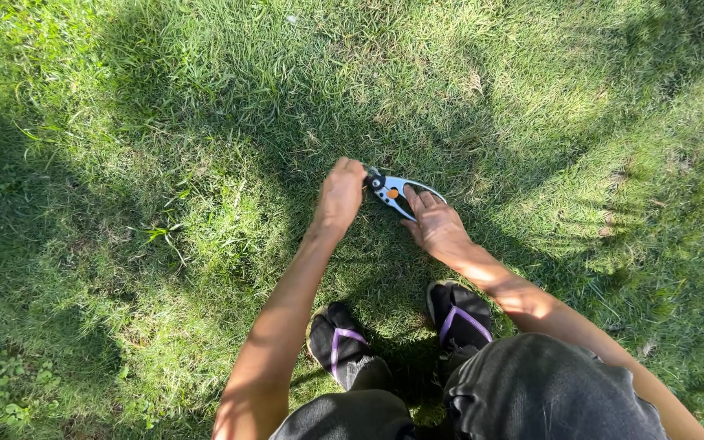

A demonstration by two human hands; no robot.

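We see the right hand (435, 222) gripping the handles of the garden shears (393, 192) low over the grass (165, 122). The left hand (341, 194) is closed at the blade end, pinching grass, we think.

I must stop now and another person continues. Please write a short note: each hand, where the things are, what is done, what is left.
Right hand: holds the shears by the handles, low over the grass.
Left hand: closed on grass at the blades.
Feet in sandals just behind.
Done: no cut grass can be seen.
Left: the tuft at the blades looks uncut.
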